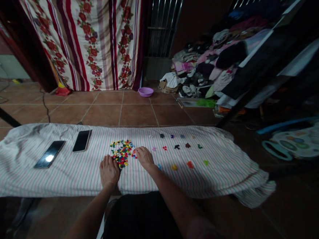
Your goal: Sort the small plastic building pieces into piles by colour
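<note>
A mixed pile of small coloured pieces [122,151] lies on the striped cloth [78,176]. My left hand [109,170] rests flat at the pile's left edge, its fingers stretched forward. At the right edge of the pile is my right hand [145,157], its fingers drawn together; anything between them is too small to name. Right of it, little groups sorted by colour sit in rows, among them a yellow group [174,167], an orange-red group [190,164], a light green group [206,162] and a dark red group [188,145].
Two phones, one with a glare [49,154] and one dark [81,141], lie left on the cloth. Beyond it, a purple basin [146,92] stands on the tiled floor by a flowered curtain [90,40]. Clothes [207,63] are heaped at the back right.
</note>
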A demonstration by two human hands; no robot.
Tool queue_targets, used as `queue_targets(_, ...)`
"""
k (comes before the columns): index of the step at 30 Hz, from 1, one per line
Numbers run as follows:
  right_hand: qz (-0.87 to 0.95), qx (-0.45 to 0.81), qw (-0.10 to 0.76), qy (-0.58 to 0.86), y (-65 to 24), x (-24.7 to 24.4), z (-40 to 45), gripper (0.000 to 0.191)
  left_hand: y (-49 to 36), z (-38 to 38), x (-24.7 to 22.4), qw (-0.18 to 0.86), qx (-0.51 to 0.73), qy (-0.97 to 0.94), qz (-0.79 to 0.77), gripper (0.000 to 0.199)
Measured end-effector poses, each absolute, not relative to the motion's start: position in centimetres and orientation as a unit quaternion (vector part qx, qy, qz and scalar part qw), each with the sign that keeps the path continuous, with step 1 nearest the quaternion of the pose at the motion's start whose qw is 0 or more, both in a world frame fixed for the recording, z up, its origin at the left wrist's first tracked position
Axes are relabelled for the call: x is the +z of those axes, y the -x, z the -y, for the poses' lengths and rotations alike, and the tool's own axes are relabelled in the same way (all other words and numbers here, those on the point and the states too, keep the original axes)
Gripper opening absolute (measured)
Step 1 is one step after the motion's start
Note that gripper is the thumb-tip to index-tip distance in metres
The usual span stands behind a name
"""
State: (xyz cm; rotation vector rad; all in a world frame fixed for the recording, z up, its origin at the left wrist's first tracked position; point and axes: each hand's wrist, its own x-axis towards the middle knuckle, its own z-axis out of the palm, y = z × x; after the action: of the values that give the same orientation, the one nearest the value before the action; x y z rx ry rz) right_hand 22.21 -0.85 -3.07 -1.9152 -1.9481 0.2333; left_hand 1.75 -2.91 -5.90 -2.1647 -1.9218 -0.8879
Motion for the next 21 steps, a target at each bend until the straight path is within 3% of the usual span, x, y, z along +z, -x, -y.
queue_targets(10,0.616,0.062,0.292,0.729,-25.8,-2.2,1.1,0.018,-1.6,2.9,-5.8,0.041,-0.284,0.719,0.632,0.045)
queue_targets(21,0.571,0.055,0.232,0.786,-31.1,-2.4,1.6,0.023,-1.7,3.1,-5.5,0.031,-0.284,0.713,0.640,0.045)
